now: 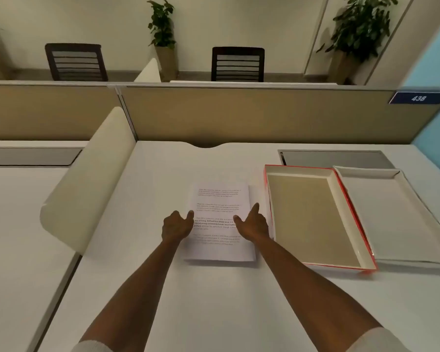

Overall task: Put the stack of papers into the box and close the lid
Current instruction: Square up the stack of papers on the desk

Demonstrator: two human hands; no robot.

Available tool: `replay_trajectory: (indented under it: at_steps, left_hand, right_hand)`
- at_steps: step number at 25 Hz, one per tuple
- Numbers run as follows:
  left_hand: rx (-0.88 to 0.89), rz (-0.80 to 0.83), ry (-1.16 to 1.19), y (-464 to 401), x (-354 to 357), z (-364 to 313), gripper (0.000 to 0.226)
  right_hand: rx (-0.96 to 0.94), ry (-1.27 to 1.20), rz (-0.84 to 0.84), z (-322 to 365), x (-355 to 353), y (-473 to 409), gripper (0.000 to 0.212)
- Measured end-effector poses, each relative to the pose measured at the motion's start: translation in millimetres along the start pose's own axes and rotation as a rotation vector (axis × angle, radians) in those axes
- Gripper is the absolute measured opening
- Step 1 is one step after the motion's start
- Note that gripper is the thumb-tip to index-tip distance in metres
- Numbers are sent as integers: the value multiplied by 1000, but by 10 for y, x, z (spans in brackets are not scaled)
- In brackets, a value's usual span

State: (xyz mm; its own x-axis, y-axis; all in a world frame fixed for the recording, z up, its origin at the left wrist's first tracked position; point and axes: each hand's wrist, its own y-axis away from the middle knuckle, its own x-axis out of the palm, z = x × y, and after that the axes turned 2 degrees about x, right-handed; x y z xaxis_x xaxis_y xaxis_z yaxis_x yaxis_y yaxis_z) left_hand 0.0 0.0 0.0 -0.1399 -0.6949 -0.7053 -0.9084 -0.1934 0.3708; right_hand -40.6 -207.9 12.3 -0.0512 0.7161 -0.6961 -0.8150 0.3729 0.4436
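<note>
A stack of white printed papers (220, 199) lies flat on the white desk (188, 301), in the middle. My left hand (176, 226) rests at the stack's left edge, fingers curled, thumb on the sheet. My right hand (252, 222) lies on the stack's right side with the index finger pointing forward. Neither hand has lifted the papers. Right of the stack sits the open red-rimmed box (313, 217), its tan inside bare. The box's lid (396, 214) lies upside down beside it, further right.
A cream curved divider (87, 184) stands left of the papers. A tan partition wall (239, 113) closes the desk's far side, with a grey cable flap (335, 158) behind the box. Chairs and potted plants stand beyond.
</note>
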Motion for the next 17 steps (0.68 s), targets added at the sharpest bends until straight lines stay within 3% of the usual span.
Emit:
replay_trajectory:
  at_steps: [4, 10, 17]
  left_hand:
    - [1, -2, 47, -40, 157, -52, 67]
    - [-201, -26, 238, -166, 280, -161, 70]
    - [-189, 79, 248, -366, 267, -153, 69]
  right_hand:
    - [47, 82, -33, -51, 88, -128, 94]
    - [7, 197, -68, -72, 165, -242, 94]
    - [2, 210, -60, -106, 157, -342, 96]
